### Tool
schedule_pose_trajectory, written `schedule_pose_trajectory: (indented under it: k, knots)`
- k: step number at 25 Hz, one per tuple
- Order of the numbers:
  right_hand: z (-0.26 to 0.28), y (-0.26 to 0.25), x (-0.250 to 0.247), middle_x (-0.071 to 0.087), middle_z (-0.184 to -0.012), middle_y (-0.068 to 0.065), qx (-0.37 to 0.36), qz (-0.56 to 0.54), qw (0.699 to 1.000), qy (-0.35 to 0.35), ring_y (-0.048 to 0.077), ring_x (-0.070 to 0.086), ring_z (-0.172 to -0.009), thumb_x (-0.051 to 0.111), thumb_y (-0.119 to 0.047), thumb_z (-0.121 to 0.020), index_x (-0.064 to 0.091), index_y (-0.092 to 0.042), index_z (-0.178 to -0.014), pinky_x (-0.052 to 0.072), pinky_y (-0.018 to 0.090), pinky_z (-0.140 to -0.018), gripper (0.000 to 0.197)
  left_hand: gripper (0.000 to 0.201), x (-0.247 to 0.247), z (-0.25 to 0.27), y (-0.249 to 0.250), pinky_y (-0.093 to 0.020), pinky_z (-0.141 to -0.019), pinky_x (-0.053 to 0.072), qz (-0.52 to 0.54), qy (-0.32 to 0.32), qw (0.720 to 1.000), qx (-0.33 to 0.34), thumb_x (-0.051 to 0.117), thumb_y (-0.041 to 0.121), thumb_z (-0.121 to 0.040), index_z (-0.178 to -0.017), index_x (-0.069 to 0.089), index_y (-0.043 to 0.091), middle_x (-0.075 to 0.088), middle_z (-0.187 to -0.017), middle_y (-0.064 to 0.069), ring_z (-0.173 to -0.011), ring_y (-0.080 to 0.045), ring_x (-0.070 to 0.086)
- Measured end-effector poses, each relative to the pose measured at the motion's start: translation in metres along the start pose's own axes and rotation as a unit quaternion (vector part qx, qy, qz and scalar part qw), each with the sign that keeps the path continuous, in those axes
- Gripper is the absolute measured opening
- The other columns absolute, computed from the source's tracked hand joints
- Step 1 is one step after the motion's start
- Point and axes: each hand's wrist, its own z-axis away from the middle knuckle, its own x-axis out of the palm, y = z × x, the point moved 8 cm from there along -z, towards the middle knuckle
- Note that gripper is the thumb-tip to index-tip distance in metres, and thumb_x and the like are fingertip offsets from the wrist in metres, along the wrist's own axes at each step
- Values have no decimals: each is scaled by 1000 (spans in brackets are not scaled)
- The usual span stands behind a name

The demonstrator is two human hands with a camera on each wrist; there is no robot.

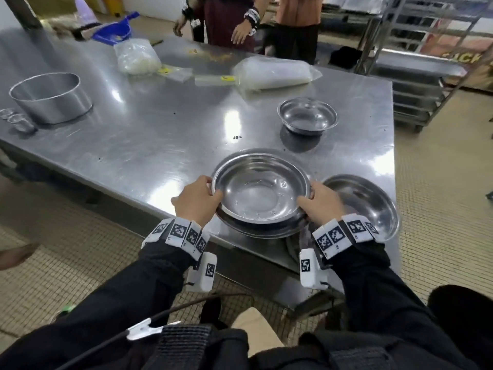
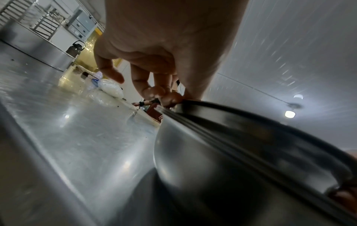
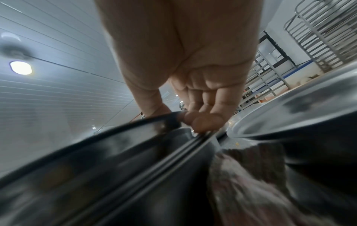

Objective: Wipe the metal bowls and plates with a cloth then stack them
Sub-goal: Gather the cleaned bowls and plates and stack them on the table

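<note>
A stack of shallow metal plates (image 1: 260, 193) sits near the front edge of the steel table (image 1: 138, 140). My left hand (image 1: 198, 198) grips the stack's left rim, thumb inside the top plate, fingers on the rim edges (image 2: 170, 97). My right hand (image 1: 320, 200) grips the right rim the same way (image 3: 201, 120). Another metal plate (image 1: 370, 204) lies to the right, partly behind my right wrist. A small metal bowl (image 1: 307, 116) stands farther back. A mottled cloth (image 3: 251, 180) lies under my right wrist, beside the stack.
A round metal tin (image 1: 50, 96) and small cups (image 1: 16, 120) stand at the far left. Plastic bags (image 1: 272, 73) and a blue scoop (image 1: 117, 29) lie at the back. Other people (image 1: 240, 20) stand beyond the table. A tray rack (image 1: 416, 76) is to the right.
</note>
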Motion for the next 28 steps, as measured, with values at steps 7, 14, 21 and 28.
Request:
schedule_pose_trajectory:
  k: [7,14,21,28]
  knots:
    - [9,16,5,62,-85,5,9,62,998,14,20,58,-78,56,-28,-87,54,-12,-112,44,30,-65,30,31,7,7,2,-43,-91,41,-56,-14,998,-13,51,43,-90,-116,52,25,67,-91,2,-88,-23,61]
    - [-19,18,-23,59,-90,-2,18,-37,999,-12,14,58,-73,52,-27,-92,57,-23,-121,50,28,-63,30,32,7,-20,55,-29,-70,47,-10,-84,996,33,53,31,-92,-118,55,14,63,-100,-4,-82,-18,57]
    - [-127,12,-63,52,-73,7,112,-143,983,-28,18,45,-53,48,-14,-94,55,-11,-111,40,26,-47,19,31,42,-140,146,-26,-63,49,-14,-246,969,18,47,32,-95,-105,56,4,69,-92,-5,-69,-17,61]
    - [-249,32,-86,55,-106,14,189,-30,981,26,23,53,-78,46,-28,-96,55,-7,-114,47,31,-71,29,39,113,-261,185,-39,-81,59,39,-289,956,-33,50,38,-96,-75,47,5,69,-107,-19,-85,-33,70]
